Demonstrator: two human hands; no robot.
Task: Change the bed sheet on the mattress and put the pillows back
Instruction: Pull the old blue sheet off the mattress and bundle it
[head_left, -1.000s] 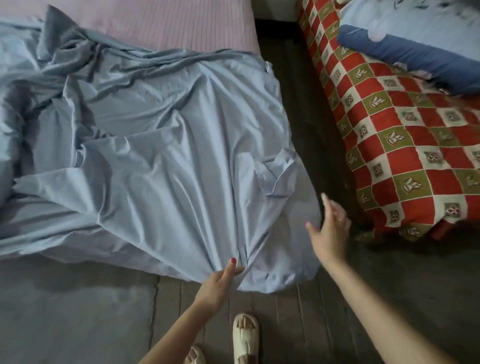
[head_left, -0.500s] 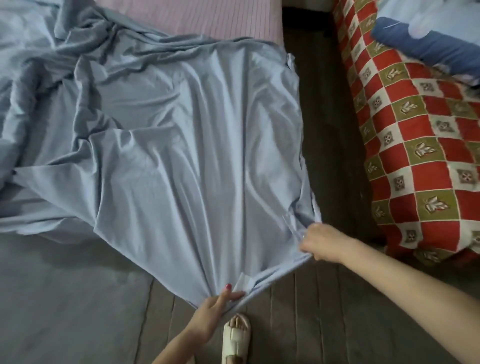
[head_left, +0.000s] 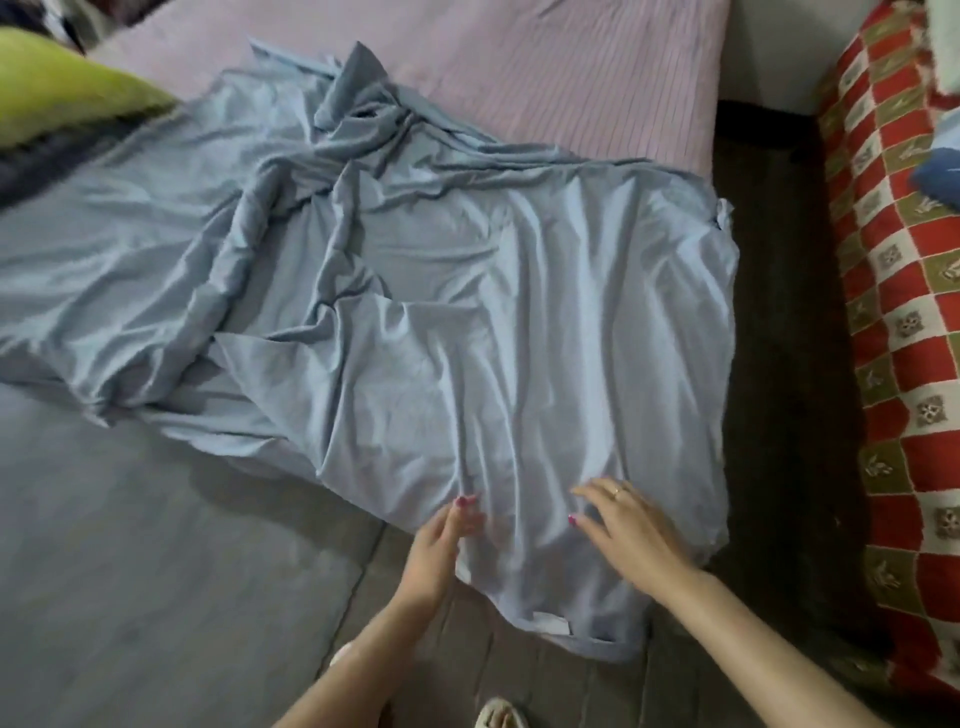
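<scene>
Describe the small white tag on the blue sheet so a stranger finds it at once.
Start at the pink striped mattress and follow the crumpled blue sheet to its nearest hanging edge. The white tag sits on that hem, below both hands, the only pale rectangle on plain blue cloth.

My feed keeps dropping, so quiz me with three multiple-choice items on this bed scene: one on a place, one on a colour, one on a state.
1. Where does the near corner of the blue sheet hang?
A. over the mattress's foot edge toward the floor
B. on the checkered bed
C. under the green pillow

2. What colour is the bare mattress beyond the sheet?
A. green
B. pinkish purple
C. black

3. How does the right hand meet the sheet?
A. fist closed on a bunch
B. clear of it
C. fingers spread flat on it

Answers: 1 A, its hem drapes over dark floorboards; 2 B, striped pinkish surface shows at the top; 3 C, straight fingers lie on the cloth, while the left hand holds the edge.
</scene>
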